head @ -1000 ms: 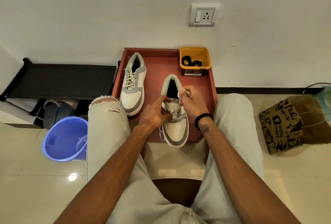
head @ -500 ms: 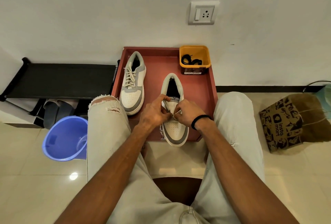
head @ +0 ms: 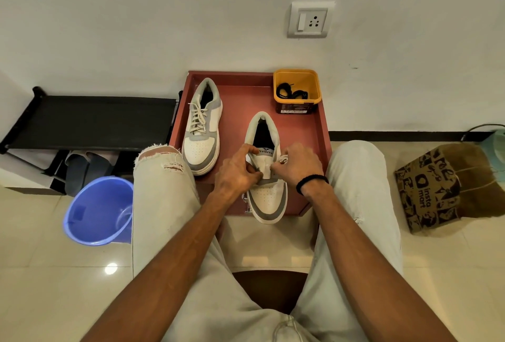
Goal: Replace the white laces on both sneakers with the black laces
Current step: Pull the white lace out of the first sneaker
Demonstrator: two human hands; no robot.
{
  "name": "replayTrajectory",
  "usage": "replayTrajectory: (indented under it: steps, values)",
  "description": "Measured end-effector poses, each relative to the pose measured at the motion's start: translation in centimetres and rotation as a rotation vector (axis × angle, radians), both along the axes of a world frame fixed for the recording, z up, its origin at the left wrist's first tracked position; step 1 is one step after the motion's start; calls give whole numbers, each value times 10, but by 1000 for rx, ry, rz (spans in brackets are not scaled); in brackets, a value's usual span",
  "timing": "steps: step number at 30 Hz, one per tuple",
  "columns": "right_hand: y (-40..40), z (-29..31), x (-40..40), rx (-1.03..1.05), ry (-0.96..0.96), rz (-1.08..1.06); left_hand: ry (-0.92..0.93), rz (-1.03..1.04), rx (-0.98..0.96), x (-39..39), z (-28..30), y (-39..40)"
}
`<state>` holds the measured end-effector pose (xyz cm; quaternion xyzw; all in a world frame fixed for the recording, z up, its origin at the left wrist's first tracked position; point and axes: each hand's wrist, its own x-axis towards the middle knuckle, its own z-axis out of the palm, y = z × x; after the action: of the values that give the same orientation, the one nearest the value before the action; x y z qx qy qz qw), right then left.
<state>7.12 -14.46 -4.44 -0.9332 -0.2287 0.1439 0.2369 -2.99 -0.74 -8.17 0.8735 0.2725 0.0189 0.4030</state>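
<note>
A shallow red-brown tray (head: 240,90) with a low raised rim sits on glossy cream floor tiles against a white wall, and both sneakers lie on it with their long axes running from the wall toward the person, heels to the wall and toes near. The left sneaker (head: 202,134), smooth white and grey with a perforated toe panel, carries flat white laces (head: 198,119) criss-crossed up its front. The right sneaker (head: 269,197) lies closer, its rounded grey toe cap reaching past the tray's near edge, its dark padded opening showing. The left hand (head: 236,171) curls over the tongue area, thumb and fingers pinching the upper at the eyelets. The right hand (head: 299,164), a black band at its wrist, pinches a bunched piece of white lace (head: 284,160) at the shoe's right side. At the tray's far right corner stands a squarish yellow plastic tub (head: 296,74) holding coiled black laces (head: 291,93).
</note>
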Motion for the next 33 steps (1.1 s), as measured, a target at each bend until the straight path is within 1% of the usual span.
replayTrajectory:
  steps: [1, 3, 5, 6, 8, 10, 11, 14, 18, 22, 24, 25, 28, 29, 30, 31, 33]
  values:
    - [1, 1, 1, 83, 26, -39, -4, -34, 12, -1, 1, 0]
    - [4, 4, 2, 224, 64, -89, 17, -166, 40, -2, 6, 1]
    - [6, 6, 2, 307, 59, -116, 75, -305, 53, -2, 10, -3]
    - [7, 6, 2, 329, 58, -128, 107, -334, 56, -2, 11, -5]
    - [6, 5, 4, 357, 70, -157, 153, -335, 133, -3, 10, -6]
    - [6, 3, 7, 385, 72, -182, 143, -338, 242, -4, 7, -3]
    - [5, 3, 8, 396, 67, -190, 117, -338, 258, -4, 6, -2]
    - [5, 3, 9, 416, 78, -200, 47, -352, 268, -3, 4, -2]
    - [5, 2, 8, 405, 90, -190, 5, -348, 274, -3, 0, -2]
    - [6, 0, 11, 440, 139, -194, 35, -328, 239, -3, 7, -6]
    - [7, -1, 14, 520, 263, -247, 82, -345, 249, -3, 10, -9]
    - [8, 0, 14, 597, 379, -288, 103, -362, 258, -3, 10, -12]
    - [10, 7, 14, 961, 897, -440, 91, -397, 303, -5, 7, -16]
    - [10, 8, 16, 1061, 1026, -475, 73, -395, 311, -5, 5, -16]
    - [9, 10, 18, 1120, 1099, -497, 58, -389, 312, -5, 4, -16]
    - [8, 10, 19, 1149, 1132, -516, 46, -384, 310, -6, 4, -15]
    - [7, 10, 23, 1139, 1098, -553, 31, -386, 330, -7, 5, -16]
